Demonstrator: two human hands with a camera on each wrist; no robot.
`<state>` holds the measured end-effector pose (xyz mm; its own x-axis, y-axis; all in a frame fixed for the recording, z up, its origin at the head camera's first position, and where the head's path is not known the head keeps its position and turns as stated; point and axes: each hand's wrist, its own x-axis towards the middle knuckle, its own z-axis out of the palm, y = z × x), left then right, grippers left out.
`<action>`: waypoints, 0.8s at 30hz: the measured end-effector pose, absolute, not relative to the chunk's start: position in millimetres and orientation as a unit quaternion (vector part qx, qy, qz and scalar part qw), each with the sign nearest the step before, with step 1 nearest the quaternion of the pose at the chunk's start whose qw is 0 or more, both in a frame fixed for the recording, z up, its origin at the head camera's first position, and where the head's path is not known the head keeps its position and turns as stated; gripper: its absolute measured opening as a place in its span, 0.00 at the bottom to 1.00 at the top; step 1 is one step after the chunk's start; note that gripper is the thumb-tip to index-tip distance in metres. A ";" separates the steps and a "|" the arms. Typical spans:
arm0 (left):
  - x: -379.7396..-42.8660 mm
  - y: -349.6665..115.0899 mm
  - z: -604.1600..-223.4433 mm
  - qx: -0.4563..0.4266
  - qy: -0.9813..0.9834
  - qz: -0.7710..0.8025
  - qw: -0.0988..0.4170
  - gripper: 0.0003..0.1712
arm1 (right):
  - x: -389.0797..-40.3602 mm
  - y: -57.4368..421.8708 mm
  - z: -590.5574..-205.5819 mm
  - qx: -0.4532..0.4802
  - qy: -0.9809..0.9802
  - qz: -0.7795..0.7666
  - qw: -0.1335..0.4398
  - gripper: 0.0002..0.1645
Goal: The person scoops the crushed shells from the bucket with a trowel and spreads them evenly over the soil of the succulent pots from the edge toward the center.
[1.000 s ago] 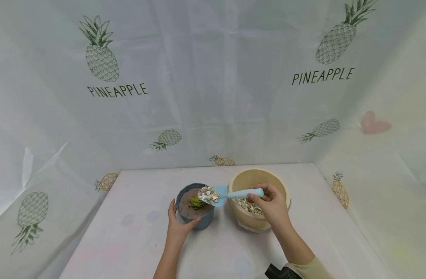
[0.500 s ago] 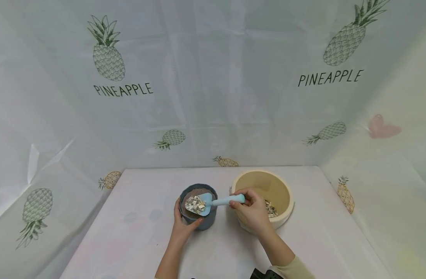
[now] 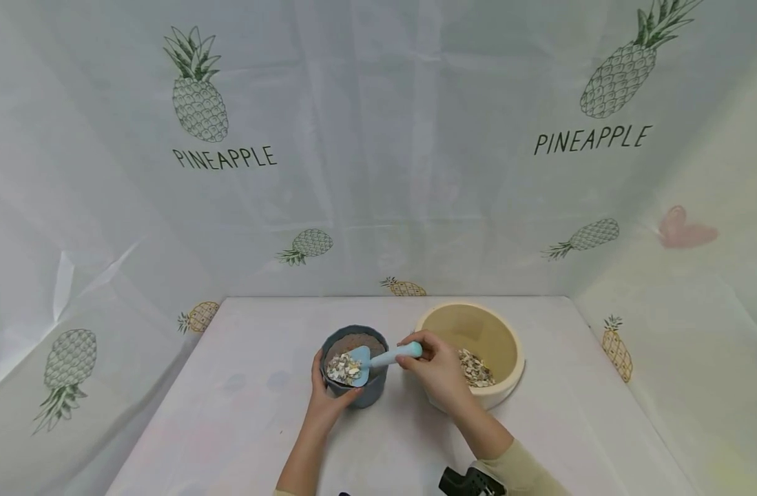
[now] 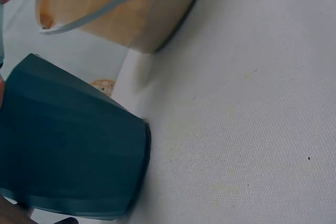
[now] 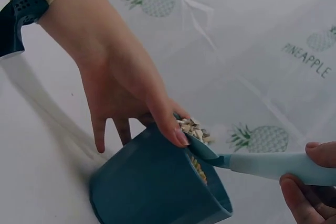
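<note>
A dark blue-grey flowerpot [image 3: 373,394] filled with brown soil stands on the table. My left hand [image 3: 326,408] grips its near left side, thumb at the rim; the right wrist view shows that thumb [image 5: 170,127] near the chips. My right hand [image 3: 439,370] pinches the handle of a light-blue trowel [image 3: 398,354]. The blade, heaped with pale stone-like chips [image 3: 343,368], is over the pot's mouth. Under it, a yellowish part of the plant [image 5: 199,171] shows in the right wrist view; from the head view the plant is hidden.
Right of the pot stands a cream bucket [image 3: 471,322] with more chips [image 3: 475,368] at its bottom. Its grey handle [image 4: 113,6] hangs down its side in the left wrist view. A pineapple-print sheet [image 3: 378,172] rises behind the white table [image 3: 229,427].
My right hand has brought the loaded trowel left from above the bucket to over the pot, covering the green succulent in the head view. My left hand keeps its hold on the pot.
</note>
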<state>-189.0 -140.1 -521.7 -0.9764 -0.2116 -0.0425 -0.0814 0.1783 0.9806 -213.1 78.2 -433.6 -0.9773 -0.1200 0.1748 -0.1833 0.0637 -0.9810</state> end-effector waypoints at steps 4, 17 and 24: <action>-188.0 -139.8 -519.2 0.100 -0.761 -0.639 0.048 0.69 | -215.1 72.4 -423.0 0.122 -0.751 0.649 0.014 0.13; -185.0 -139.7 -516.7 0.090 -0.750 -0.653 0.048 0.69 | -230.4 62.0 -401.7 0.189 -0.793 0.578 0.016 0.12; -184.0 -139.6 -515.9 0.094 -0.750 -0.653 0.044 0.68 | -237.4 56.1 -391.6 0.228 -0.801 0.554 0.019 0.12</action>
<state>-184.0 -139.6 -515.9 -0.9786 -0.1978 -0.0561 -0.0827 0.1291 0.9882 -237.4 56.1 -391.6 -0.8954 -0.3439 0.2829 -0.3861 0.2833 -0.8779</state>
